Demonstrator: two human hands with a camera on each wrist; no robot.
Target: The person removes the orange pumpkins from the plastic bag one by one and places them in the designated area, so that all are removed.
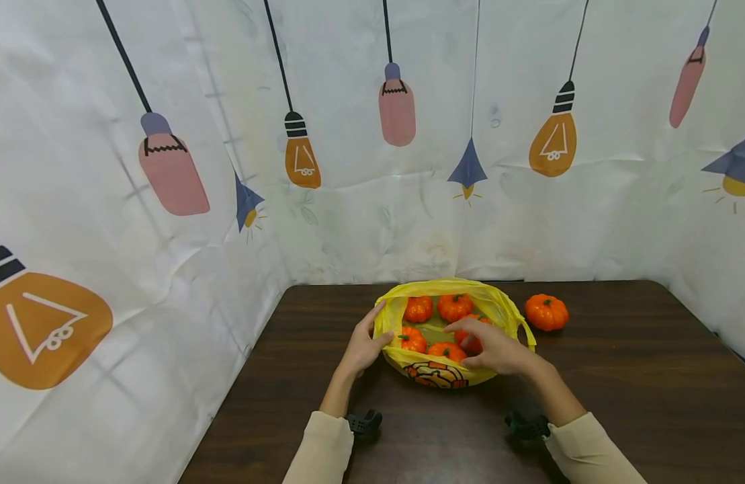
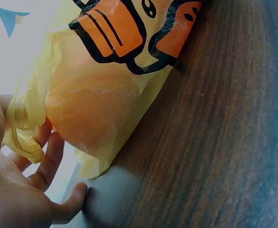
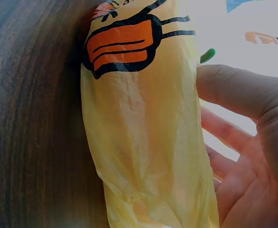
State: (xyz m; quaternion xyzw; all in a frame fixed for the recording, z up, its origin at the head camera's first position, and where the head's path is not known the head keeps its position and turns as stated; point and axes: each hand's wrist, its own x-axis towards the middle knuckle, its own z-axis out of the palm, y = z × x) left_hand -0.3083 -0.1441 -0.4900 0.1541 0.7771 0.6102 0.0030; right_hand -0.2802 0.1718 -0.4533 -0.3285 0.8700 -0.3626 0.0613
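A yellow plastic bag (image 1: 493, 304) lies with its mouth spread wide, and several small orange pumpkins (image 1: 454, 307) show inside. At the bag's left side, my left hand (image 1: 361, 348) touches its edge with spread, loosely bent fingers; in the left wrist view the fingertips of this hand (image 2: 25, 185) meet the yellow plastic (image 2: 98, 109). My right hand (image 1: 499, 349) reaches over the bag's right rim, thumb and fingers apart around an orange pumpkin (image 1: 469, 334). The right wrist view shows the thumb of this hand (image 3: 253, 137) at the rim beside a green stem (image 3: 208, 55); the bag hides the fingertips.
One more orange pumpkin (image 1: 547, 312) sits on the dark wooden table (image 1: 626, 363), right of the bag. White sheeting (image 1: 360, 235) printed with hanging lamps stands behind the table and along its left side.
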